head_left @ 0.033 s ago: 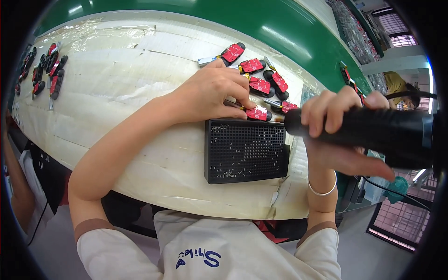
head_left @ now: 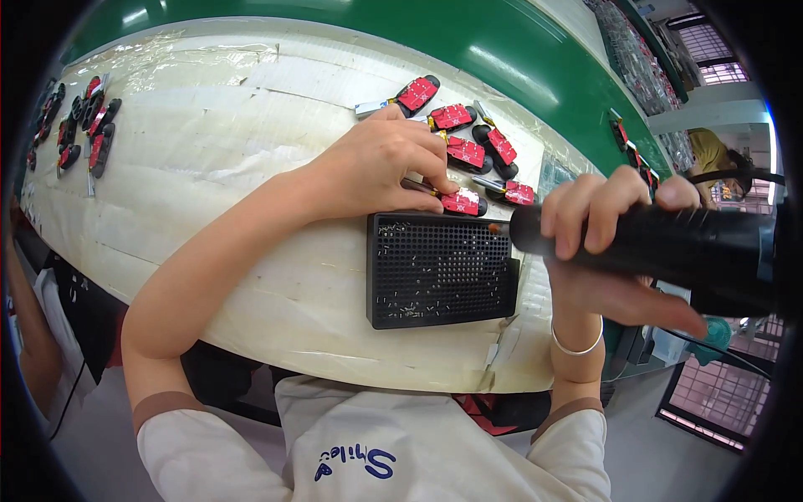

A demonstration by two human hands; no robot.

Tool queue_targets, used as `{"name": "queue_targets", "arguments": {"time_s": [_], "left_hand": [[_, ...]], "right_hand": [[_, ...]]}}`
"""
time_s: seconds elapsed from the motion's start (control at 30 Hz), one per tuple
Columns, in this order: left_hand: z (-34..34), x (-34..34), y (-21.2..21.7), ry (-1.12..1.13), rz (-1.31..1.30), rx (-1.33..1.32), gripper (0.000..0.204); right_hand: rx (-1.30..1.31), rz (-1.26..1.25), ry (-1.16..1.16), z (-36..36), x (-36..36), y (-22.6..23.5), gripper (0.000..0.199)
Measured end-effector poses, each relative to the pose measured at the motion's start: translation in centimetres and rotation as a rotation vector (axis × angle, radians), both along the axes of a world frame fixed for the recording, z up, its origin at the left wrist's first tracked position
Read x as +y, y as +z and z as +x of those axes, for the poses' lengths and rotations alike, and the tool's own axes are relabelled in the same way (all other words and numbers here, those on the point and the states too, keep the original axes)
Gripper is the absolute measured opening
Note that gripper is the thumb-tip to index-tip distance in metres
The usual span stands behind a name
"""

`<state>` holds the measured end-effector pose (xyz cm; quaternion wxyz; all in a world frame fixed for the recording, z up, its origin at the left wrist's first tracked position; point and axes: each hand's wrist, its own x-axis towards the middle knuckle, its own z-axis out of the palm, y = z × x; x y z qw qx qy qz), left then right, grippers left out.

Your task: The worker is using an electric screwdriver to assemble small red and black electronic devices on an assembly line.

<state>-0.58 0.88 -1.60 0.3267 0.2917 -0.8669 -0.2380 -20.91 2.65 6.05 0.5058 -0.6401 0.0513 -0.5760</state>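
My left hand (head_left: 389, 163) pinches a small red circuit-board assembly (head_left: 462, 202) with rounded black ends, just beyond the back edge of a black screw tray (head_left: 373, 276). Small silver screws lie scattered on the tray's grid of holes, and many stand in them. My right hand (head_left: 606, 243) is wrapped around a thick black electric screwdriver (head_left: 669, 243), held almost level. Its blurred tip (head_left: 495, 228) points left over the tray's back right corner. Several similar red assemblies (head_left: 465, 151) lie beyond my left fingers.
More red and black assemblies (head_left: 99, 151) are grouped at the far left of the pale, tape-covered table (head_left: 209, 142). A green surface (head_left: 519, 58) borders its far side, with other assemblies (head_left: 629, 149) on the right. Behind the screwdriver stands a small green fan (head_left: 711, 339).
The screwdriver has swung slightly down and toward me, so its tip has gone from beside the held assembly to over the tray. My left hand has stayed in place.
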Motion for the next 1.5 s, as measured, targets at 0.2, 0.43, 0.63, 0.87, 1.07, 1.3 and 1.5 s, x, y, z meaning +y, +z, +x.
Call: {"name": "queue_targets", "arguments": {"time_s": [0.2,0.43,0.63,0.87,1.07,1.3,1.5], "left_hand": [[0.0,0.0,-0.1,-0.002,-0.013,0.017,0.013],[-0.1,-0.3,-0.4,-0.028,-0.065,0.058,0.015],[0.0,-0.1,0.0,-0.019,-0.045,0.013,0.016],[-0.2,-0.2,0.0,-0.013,-0.022,0.017,0.015],[-0.1,0.0,0.4,-0.008,0.029,-0.01,0.015],[-0.2,0.0,0.3,-0.01,0.029,-0.009,0.014],[-0.3,0.1,0.5,-0.001,0.013,-0.023,0.013]], "right_hand": [[0.086,0.04,0.016,0.2,0.7,-0.9,0.089],[0.122,0.009,0.065,0.0,0.2,-1.1,0.088],[0.098,-0.019,0.048,0.1,0.5,-0.3,0.09],[0.094,-0.153,0.066,1.7,-1.7,0.4,0.095],[0.085,-0.108,0.086,2.3,-2.1,-1.2,0.098],[0.118,-0.102,0.084,2.4,-2.1,-1.4,0.096],[0.137,-0.122,0.034,2.4,-1.9,-1.2,0.095]]}}
